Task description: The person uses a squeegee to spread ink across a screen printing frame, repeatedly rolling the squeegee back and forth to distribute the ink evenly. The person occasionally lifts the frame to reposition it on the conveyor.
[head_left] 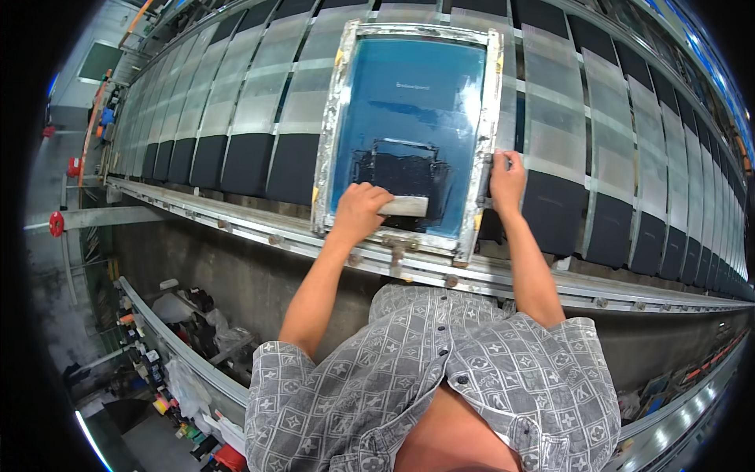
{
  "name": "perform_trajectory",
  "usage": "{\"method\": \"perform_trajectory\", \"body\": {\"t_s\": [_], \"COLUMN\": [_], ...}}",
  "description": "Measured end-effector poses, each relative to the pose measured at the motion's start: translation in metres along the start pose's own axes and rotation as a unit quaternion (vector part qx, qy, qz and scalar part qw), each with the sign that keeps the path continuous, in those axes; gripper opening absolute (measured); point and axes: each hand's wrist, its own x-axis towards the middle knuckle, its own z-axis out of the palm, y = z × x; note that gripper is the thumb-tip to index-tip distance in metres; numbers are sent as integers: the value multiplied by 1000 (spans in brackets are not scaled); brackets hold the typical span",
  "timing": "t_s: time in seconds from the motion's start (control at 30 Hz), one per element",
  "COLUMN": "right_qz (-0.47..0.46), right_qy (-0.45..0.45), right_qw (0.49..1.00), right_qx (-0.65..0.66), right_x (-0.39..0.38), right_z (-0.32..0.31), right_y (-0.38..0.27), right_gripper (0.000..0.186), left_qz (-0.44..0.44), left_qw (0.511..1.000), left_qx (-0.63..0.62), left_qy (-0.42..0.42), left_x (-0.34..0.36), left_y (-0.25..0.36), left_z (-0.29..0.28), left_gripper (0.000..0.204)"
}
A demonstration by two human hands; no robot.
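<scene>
The left hand (362,211), fingers clamped on a pale rectangular squeegee (409,207), could streak black ink (392,168) through uneven pressure on the white-framed blue screen (409,118), upper centre, the right hand (508,181) at its edge, grip unclear.

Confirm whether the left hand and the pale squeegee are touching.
Touching. The head view shows the left hand's fingers closed over the left end of the pale squeegee, no gap between.

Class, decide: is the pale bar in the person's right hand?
No, the left hand grips the pale bar at one end.
</scene>
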Motion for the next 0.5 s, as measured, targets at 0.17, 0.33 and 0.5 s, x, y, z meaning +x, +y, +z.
{"method": "perform_trajectory", "body": {"t_s": [0.17, 0.33, 0.5], "right_qz": [-30, 25, 42], "right_qy": [34, 25, 29], "right_qw": [998, 998, 995], "right_qx": [-31, -48, -80], "right_x": [-20, -19, -23], "right_z": [41, 61, 78], "right_y": [-8, -5, -5], "right_gripper": [31, 34, 32], "left_qz": [1, -19, -4], "left_qw": [997, 998, 988], "left_qx": [-80, -66, -104], "left_qy": [17, -10, -110], "left_x": [-11, -21, -14], "left_y": [-58, -70, -91], "left_z": [-6, -6, -35], "left_gripper": [32, 31, 24]}}
